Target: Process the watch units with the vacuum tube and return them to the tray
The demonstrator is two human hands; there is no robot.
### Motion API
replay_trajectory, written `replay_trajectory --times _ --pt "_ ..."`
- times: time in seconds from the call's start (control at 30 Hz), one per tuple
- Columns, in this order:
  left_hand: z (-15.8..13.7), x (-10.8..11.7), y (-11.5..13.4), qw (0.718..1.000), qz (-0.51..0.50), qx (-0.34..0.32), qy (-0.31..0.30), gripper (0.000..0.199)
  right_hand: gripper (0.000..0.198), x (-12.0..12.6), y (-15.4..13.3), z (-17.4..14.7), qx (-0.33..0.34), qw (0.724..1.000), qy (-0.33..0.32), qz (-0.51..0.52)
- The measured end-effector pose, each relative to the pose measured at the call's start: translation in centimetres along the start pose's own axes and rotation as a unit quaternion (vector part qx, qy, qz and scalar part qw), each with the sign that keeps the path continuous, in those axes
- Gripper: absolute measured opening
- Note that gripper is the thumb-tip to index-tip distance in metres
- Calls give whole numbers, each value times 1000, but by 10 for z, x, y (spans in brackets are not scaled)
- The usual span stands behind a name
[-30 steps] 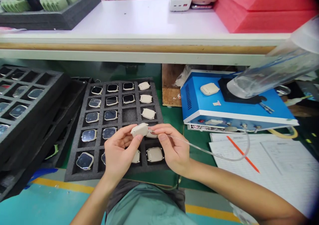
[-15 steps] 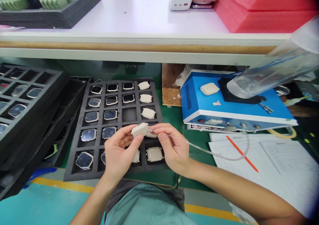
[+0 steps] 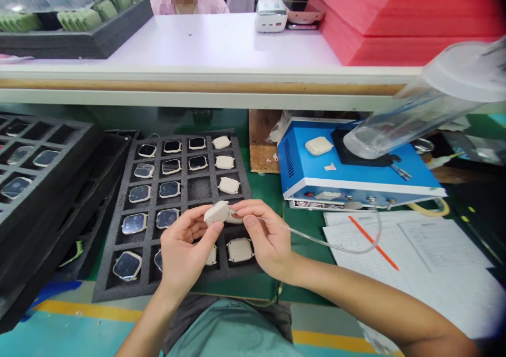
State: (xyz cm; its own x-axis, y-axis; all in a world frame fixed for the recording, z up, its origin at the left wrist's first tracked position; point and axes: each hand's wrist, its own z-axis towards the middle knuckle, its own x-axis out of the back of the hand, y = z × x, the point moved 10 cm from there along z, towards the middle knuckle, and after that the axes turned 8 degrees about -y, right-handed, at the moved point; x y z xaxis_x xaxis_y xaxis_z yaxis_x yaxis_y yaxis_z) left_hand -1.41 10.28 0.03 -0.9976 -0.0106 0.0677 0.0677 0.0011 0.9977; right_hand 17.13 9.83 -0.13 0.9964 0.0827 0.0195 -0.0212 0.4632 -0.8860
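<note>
Between the thumb and fingers of my left hand point(image 3: 187, 241) is a cream smartwatch case point(image 3: 216, 214), tilted on edge above the foam tray. My right hand point(image 3: 271, 235) pinches the end of a clear thin tube point(image 3: 316, 240), its tip held against the right side of the case. Whether the tip sits inside an opening is too small to tell. Below both hands lies a dark grey foam tray point(image 3: 105, 272) with compartments. Several watches in it show dark screens, such as the watch point(image 3: 127, 266) at the front left; the right column holds watches back up, like the watch point(image 3: 240, 250).
The tube runs to a blue box device point(image 3: 294, 146) with a cream watch case point(image 3: 318, 146) and a clear cylinder point(image 3: 389, 127) on top. Papers point(image 3: 419, 257) and an orange stick point(image 3: 373, 242) lie at right. Stacked foam trays point(image 3: 79, 172) stand left. A person point(image 3: 213, 1) is across the shelf point(image 3: 221, 46).
The camera view has shifted slightly, so the whole scene sits a little lower and further left. Both hands keep the same hold on the watch case and tube.
</note>
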Motion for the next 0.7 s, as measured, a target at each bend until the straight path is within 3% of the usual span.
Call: replay_trajectory --times 0.7 --pt "6 8 -1 999 32 -2 29 41 20 0 1 10 15 1000 2 -2"
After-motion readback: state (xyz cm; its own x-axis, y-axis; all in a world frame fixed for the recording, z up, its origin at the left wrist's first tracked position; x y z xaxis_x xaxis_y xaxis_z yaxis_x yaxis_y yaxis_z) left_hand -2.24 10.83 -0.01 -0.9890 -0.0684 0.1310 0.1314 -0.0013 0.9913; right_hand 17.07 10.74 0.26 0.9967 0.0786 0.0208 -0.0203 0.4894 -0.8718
